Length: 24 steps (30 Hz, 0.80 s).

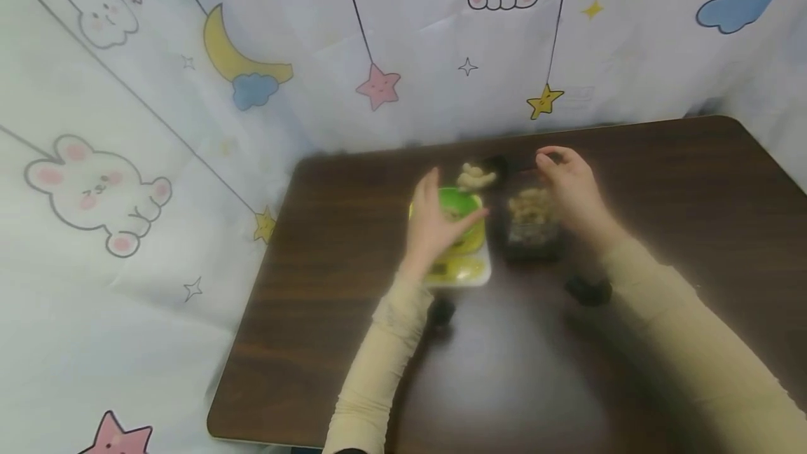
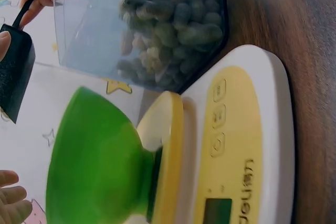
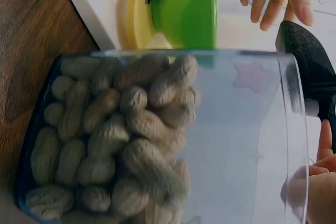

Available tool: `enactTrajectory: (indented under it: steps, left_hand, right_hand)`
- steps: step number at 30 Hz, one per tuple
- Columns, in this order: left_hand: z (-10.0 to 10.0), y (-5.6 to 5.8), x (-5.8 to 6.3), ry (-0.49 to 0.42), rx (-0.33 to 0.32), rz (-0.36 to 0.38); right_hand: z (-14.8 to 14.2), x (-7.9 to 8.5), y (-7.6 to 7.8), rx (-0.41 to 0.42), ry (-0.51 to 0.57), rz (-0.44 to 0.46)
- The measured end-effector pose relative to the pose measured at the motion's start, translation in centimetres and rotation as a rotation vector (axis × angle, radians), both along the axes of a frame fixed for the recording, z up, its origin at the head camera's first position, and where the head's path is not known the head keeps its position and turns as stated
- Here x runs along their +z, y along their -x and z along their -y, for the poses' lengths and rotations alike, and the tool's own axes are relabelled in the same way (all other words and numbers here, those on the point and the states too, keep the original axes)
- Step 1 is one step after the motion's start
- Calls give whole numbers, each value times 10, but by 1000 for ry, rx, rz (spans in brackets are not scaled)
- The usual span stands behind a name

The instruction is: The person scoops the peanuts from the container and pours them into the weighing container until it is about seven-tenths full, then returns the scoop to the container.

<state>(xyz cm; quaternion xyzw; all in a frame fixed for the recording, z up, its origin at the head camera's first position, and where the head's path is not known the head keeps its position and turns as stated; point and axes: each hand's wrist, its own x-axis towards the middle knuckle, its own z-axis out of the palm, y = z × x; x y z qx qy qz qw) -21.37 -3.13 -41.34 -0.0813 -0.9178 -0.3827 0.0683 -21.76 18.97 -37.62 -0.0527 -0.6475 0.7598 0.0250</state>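
Observation:
My right hand [image 1: 576,191] pinches the thin handle of a black scoop [image 2: 18,64] above the far side of a clear plastic container [image 3: 236,108]. Pale peanuts [image 1: 476,177] show at the scoop's mouth in the head view; the wrist views mostly show its outside. More unshelled peanuts [image 3: 142,124] lie in the lower part of the container. With thumb and fingers spread, my left hand [image 1: 431,226] hovers over a green bowl [image 2: 100,156] and holds nothing. That bowl sits on a yellow and white kitchen scale [image 2: 241,124], left of the container.
The dark brown wooden table [image 1: 302,251] meets a white cartoon-print curtain [image 1: 429,33] along its back and left sides. Below the wrists in the head view are blurred black objects, one near the left sleeve [image 1: 378,370] and one by the right sleeve [image 1: 668,314].

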Motion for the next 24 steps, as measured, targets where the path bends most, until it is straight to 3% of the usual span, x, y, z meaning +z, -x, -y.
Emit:
enactTrajectory:
  steps: [7, 15, 24]
  left_hand:
    - [7, 1, -13, -9, 24, 19]
    - [14, 0, -30, -26, 73, 103]
    - [17, -3, -43, -22, 70, 118]
  right_hand:
    - [6, -8, 6, -2, -66, 24]
    - [12, -13, 9, 22, -324, 9]
    - [18, -18, 11, 71, -338, -1]
